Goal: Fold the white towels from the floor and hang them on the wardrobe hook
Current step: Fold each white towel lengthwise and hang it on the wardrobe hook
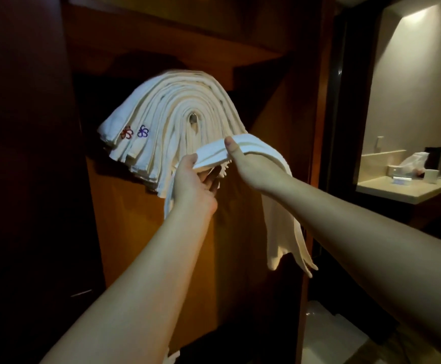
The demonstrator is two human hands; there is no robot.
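Up against the dark wooden wardrobe (140, 232), between two raised hands, a folded white towel (240, 151) is stretched as a narrow band, its long axis running roughly level from left to right and tilted a touch upward toward the right. Its right end spills over the right wrist and drops almost straight down, the loose tail (285, 232) pointing at the floor and ending in two or three flapping corners. The left hand (195, 179) pinches the band's left end, thumb on top and fingers curled underneath in shadow. The right hand (245, 164) grips the band too, thumb pressed flat along its upper face, the other fingers tucked behind the cloth where they can't be made out.

Just behind and above, touching the held towel at its lower right edge, there's the stack of hung towels (177, 109), many layers draped in an arch over the wardrobe hook (193, 119), whose metal glints at the centre of the arch. The stack's ends fan down and to the left, and the outermost layers carry a red embroidered flower (127, 132) and a purple embroidered flower (142, 131) side by side.

Off to the right, well apart, a lit counter (398, 187) holds a white plastic bag (415, 160) and a small white cup (431, 176).
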